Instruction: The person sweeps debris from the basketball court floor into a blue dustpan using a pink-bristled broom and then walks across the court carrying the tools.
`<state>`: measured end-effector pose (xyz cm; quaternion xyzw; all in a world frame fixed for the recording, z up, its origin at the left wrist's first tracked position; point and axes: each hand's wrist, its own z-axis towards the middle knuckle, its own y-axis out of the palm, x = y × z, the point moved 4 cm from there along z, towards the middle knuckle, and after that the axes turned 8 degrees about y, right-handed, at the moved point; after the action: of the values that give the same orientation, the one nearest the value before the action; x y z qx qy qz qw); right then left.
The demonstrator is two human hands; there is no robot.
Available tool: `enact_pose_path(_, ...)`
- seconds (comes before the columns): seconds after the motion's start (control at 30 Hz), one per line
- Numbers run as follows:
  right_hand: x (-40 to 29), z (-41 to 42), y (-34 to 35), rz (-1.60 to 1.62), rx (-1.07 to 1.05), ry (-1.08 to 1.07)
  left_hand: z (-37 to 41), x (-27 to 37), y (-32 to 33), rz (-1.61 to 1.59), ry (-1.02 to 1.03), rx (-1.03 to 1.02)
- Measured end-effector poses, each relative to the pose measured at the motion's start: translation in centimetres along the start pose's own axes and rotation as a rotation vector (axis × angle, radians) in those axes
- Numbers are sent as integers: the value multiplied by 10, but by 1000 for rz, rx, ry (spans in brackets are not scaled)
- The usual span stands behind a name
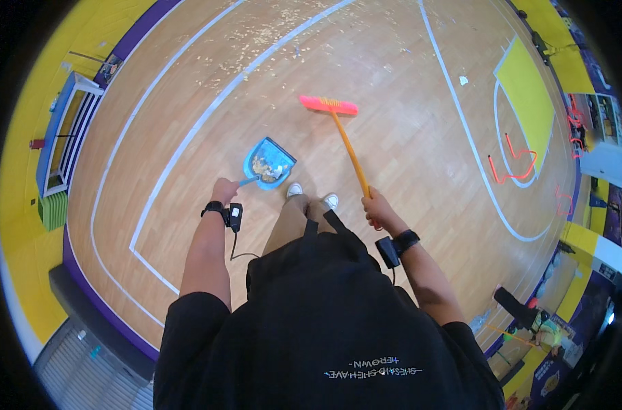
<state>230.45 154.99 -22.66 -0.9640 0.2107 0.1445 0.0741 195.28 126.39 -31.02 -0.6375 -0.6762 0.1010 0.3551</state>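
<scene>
My left hand (225,191) grips the handle of a blue dustpan (247,163), which is low over the court floor ahead of my feet; whether it touches the floor I cannot tell. Tan debris (265,169) and pale scraps lie in its pan. My right hand (380,209) is closed around the orange handle of a broom (351,151). The broom's pink head (329,105) is farther out, to the right of the dustpan and apart from it. Both wrists carry black strapped devices with cables.
Small tan bits (259,36) are scattered over the wooden floor (393,138) at the far left. A white scrap (463,80) lies farther right. Orange-red tube frames (516,166) stand on the right. A white-and-blue rack (60,136) and green stacked stools (53,211) line the left wall. Another person (541,328) is at lower right.
</scene>
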Motion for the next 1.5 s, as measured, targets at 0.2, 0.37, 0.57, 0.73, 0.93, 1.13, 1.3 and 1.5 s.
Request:
enact_pose_path(0.2,28,-7,43,-437,25,-56,-3,-10,4,-92,-46,99)
enact_pose_path(0.37,24,-65,26,-294,-329,71,-7,-16,4,-102,-94,102)
enact_pose_path(0.57,28,-86,3,-25,-368,138,16,-85,14,4,145,75)
enact_pose_path(0.73,18,-37,8,30,-177,-2,-8,-80,-4,-212,-108,112)
enact_pose_path(0.93,-24,22,59,-106,-42,-48,-10,-85,-22,-196,-75,137)
enact_pose_path(1.13,-3,24,85,-393,-104,-517,-14,-61,-35,-314,-192,186)
enact_pose_path(1.3,-50,-63,55,-476,-415,125,-12,-75,-35,-336,-208,194)
enact_pose_path(1.5,-46,-57,6,-41,-405,114,-5,-77,-46,-258,-144,170)
